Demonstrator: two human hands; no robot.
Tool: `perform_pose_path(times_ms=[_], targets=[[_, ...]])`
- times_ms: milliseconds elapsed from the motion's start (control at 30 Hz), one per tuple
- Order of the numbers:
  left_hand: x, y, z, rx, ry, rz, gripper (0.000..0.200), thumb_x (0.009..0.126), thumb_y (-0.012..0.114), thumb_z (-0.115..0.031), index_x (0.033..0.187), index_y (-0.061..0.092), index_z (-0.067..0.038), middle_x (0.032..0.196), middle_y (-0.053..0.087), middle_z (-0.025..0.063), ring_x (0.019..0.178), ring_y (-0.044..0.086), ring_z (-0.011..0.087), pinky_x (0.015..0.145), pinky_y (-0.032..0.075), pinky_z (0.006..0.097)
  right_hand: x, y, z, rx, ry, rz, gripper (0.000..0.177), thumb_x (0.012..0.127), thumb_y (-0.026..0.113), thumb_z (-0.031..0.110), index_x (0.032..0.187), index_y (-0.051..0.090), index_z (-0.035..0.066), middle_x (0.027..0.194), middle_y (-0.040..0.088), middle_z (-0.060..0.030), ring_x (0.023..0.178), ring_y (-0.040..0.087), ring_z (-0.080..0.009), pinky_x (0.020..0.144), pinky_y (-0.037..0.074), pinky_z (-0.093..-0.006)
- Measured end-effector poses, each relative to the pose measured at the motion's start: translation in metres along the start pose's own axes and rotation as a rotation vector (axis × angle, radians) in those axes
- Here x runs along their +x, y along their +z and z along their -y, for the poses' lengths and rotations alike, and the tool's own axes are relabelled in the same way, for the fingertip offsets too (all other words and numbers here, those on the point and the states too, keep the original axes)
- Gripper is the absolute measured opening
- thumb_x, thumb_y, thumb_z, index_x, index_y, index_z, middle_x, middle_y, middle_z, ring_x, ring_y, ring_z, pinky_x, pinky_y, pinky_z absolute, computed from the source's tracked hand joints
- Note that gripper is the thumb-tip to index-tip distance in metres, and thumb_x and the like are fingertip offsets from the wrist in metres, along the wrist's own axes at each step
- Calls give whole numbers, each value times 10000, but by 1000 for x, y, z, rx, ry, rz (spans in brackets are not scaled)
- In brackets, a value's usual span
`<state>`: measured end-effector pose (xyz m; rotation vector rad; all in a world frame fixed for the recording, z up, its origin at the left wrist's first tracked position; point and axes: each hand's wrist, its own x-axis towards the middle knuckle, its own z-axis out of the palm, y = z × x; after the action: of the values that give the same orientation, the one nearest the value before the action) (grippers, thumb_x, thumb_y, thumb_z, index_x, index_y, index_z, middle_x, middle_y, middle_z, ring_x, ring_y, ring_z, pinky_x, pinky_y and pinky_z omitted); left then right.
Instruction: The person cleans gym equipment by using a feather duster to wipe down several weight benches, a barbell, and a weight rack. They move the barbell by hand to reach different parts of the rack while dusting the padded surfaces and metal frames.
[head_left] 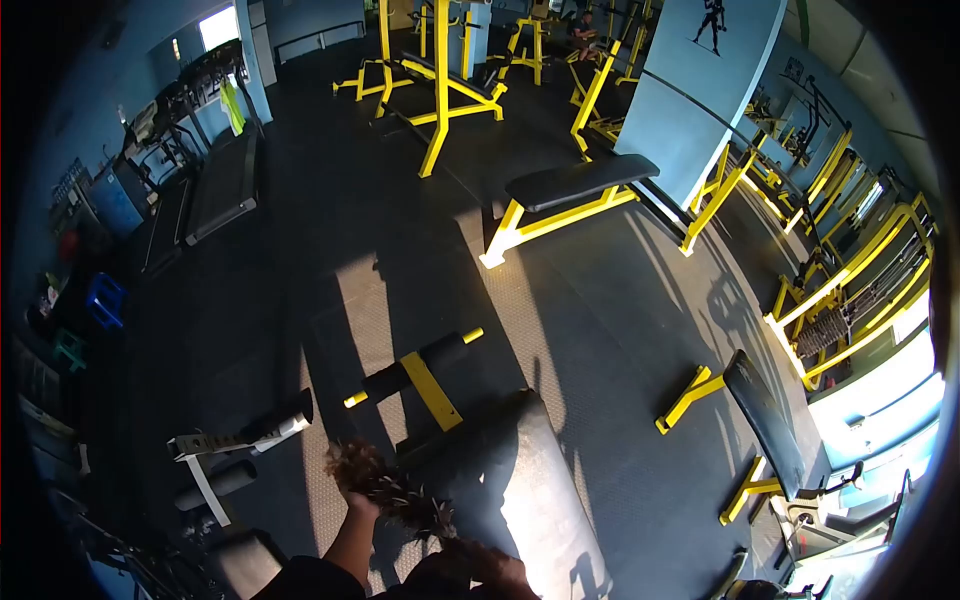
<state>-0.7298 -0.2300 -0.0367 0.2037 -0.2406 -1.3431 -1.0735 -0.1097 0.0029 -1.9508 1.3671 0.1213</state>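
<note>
A brown feather duster (pixel 400 500) stretches slantwise in front of me at the bottom of the head view. My left hand (pixel 361 504) is closed at its far end, the fingers mostly covered by feathers. At the lower edge, my right hand (pixel 503 573) is closed around the near end; shade and feathers hide part of it. Just beyond and right of the duster lies a padded bench (pixel 520 480), half in bright sun. Its yellow frame (pixel 432 390) with black foam rollers (pixel 445 350) sticks out at the far end.
A white-framed machine with a roller (pixel 240 435) stands close on the left. To the right is another black bench (pixel 765 420); ahead, a barbell bench (pixel 580 185). Treadmills (pixel 225 185) line the left wall. Another person (pixel 583 32) sits far back.
</note>
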Motion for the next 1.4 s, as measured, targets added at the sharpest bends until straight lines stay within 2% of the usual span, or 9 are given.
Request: perform_pose_path(times_ms=[33, 100, 167, 367, 433, 667, 967, 1100, 1400], targets=[[-1, 2, -4, 7, 8, 16, 768, 972, 386, -630, 1526, 271, -110, 1481, 411, 179, 1315, 473, 321, 1138, 319, 468, -2, -1, -13, 98, 45, -119, 518, 949, 489, 333, 1459, 420, 275, 1018, 666, -130, 883, 673, -360, 720, 548, -462], [-7, 23, -11, 121, -116, -1046, 711, 982, 396, -596, 1512, 315, -130, 1441, 460, 192, 1310, 479, 346, 1151, 283, 467, -2, 4, -35, 245, 159, -358, 488, 938, 512, 172, 1417, 456, 242, 877, 630, -148, 747, 646, -371, 671, 533, -484], [0, 28, -3, 290, -118, -1021, 668, 980, 420, -575, 1481, 392, -135, 1414, 491, 196, 1337, 445, 376, 1159, 246, 467, 17, 7, -56, 425, 315, -475, 437, 929, 522, 118, 1358, 484, 197, 878, 648, -164, 770, 662, -361, 664, 530, -481], [9, 18, 34, 1786, -417, -136, 510, 951, 572, -369, 1382, 521, -101, 1380, 528, 190, 1293, 497, 333, 1063, 386, 424, 7, 45, -45, 437, 199, -294, 328, 939, 520, 140, 1266, 530, 161, 959, 698, -126, 927, 685, -322, 780, 537, -446], [14, -31, 47, 2363, 261, 333, 360, 896, 608, -222, 1230, 641, -92, 1233, 632, 167, 1149, 601, 336, 970, 469, 420, 9, 77, -52, 402, 128, -310, 331, 949, 518, 208, 1276, 520, 156, 1024, 690, -152, 937, 675, -358, 803, 525, -466], [21, 19, 88, 2314, 52, -473, 293, 917, 482, -241, 1039, 704, -92, 1061, 697, 136, 995, 655, 348, 884, 508, 437, 9, 137, -26, 1020, 585, -626, 278, 1037, 374, 265, 1115, 503, 31, 981, 609, -301, 959, 573, -498, 792, 431, -550], [24, -101, 54, 2214, 291, -199, 321, 918, 475, -198, 1096, 673, -19, 1119, 681, 150, 1030, 642, 293, 937, 481, 385, 2, 149, -22, 749, 225, -592, 212, 993, 455, 283, 1020, 526, 85, 877, 635, -258, 828, 619, -474, 683, 463, -555], [26, -18, 59, 1848, -10, -316, 369, 955, 448, -224, 1208, 656, -56, 1275, 620, 157, 1167, 570, 290, 1039, 391, 359, -2, 133, -72, 986, 677, -587, 228, 1012, 412, 267, 1030, 546, 84, 863, 633, -228, 831, 617, -447, 712, 466, -507], [19, 47, -6, 1294, 57, -588, 645, 967, 318, -569, 1478, 400, -183, 1502, 419, 91, 1374, 372, 258, 1154, 97, 465, -46, 163, -140, 276, 84, -187, 290, 912, 504, 209, 1192, 548, 145, 1118, 640, -132, 1020, 645, -349, 828, 528, -484]])
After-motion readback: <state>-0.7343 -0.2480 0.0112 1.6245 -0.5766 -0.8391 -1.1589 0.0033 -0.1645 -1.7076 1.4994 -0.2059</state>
